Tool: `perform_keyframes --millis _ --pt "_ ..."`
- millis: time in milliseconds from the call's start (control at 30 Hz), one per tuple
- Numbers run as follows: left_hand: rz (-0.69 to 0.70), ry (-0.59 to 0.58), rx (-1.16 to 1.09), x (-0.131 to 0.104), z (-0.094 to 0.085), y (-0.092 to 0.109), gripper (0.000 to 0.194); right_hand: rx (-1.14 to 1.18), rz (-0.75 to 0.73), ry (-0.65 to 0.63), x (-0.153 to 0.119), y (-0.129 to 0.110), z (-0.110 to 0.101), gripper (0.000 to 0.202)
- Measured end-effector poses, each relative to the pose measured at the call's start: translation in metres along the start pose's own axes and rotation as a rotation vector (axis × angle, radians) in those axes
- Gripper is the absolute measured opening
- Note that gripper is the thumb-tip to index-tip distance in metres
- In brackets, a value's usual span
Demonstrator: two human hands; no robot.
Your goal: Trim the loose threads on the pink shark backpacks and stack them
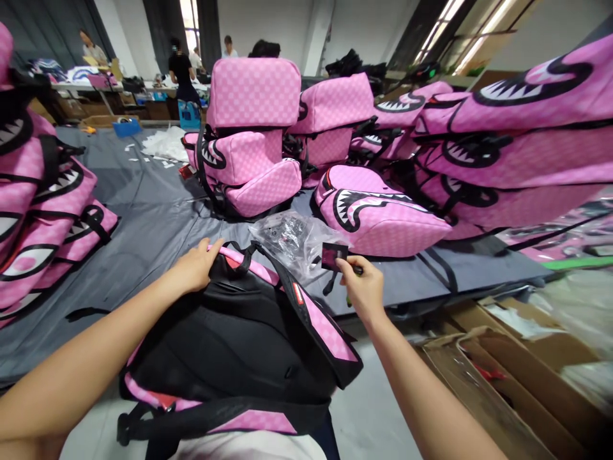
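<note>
A pink-and-black backpack [249, 332] leans against the table edge in front of me, its black back panel and straps facing me. My left hand [194, 267] grips its pink top edge beside the black carry loop. Off to the right, my right hand [363, 286] pinches a small dark hang tag [333, 257] between thumb and fingers. A thin green-and-black tool [349, 300] is tucked in the same hand, mostly hidden by the fingers. Behind the tag, a clear plastic bag [287, 236] with small dark pieces lies on the table.
A pink shark-mouth backpack [383, 214] lies beyond my right hand. Stacked pink backpacks [256, 92] stand at the back, with more piles at left [43, 236] and right [527, 153]. Cardboard boxes [517, 377] sit low at right. People work at far tables.
</note>
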State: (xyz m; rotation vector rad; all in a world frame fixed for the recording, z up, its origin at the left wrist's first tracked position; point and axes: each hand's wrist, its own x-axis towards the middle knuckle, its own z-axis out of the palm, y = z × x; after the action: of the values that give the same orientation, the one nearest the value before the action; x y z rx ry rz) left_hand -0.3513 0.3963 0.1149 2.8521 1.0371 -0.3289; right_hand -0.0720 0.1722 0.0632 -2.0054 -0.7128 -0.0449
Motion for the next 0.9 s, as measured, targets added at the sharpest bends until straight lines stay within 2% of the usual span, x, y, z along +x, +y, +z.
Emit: perform_keyframes --millis 100,200,300,367,467,567,667,767,900 --pt "-0.004 0.021 -0.024 -0.003 -0.001 0.002 0.100 0.083 -0.279 -0.046 -0.026 -0.039 -0.002 0.023" --pt "-0.005 0.068 -0.120 -0.010 -0.002 0.002 0.094 0.095 -0.531 -0.147 -0.045 -0.076 0.007 0.017" --pt "0.033 0.216 -0.383 -0.027 0.005 -0.004 0.076 0.065 -0.564 -0.276 -0.055 -0.104 0.027 0.015" --pt "0.056 0.332 -0.524 -0.046 0.016 -0.008 0.068 0.083 -0.561 -0.364 -0.058 -0.117 0.043 0.017" --pt "0.011 0.388 -0.521 -0.079 0.041 -0.013 0.064 0.070 -0.552 -0.525 -0.061 -0.131 0.066 0.019" --pt "-0.041 0.393 -0.454 -0.100 0.060 -0.014 0.056 -0.122 -0.569 -0.692 -0.064 -0.142 0.081 0.017" --pt "-0.047 0.452 -0.472 -0.103 0.066 -0.014 0.046 -0.328 -0.632 -0.771 -0.070 -0.151 0.091 0.018" --pt "-0.044 0.490 -0.488 -0.099 0.067 -0.015 0.036 -0.413 -0.672 -0.828 -0.077 -0.157 0.099 0.021" --pt "-0.024 0.542 -0.487 -0.098 0.073 -0.017 0.037 -0.566 -0.697 -0.914 -0.082 -0.162 0.110 0.021"
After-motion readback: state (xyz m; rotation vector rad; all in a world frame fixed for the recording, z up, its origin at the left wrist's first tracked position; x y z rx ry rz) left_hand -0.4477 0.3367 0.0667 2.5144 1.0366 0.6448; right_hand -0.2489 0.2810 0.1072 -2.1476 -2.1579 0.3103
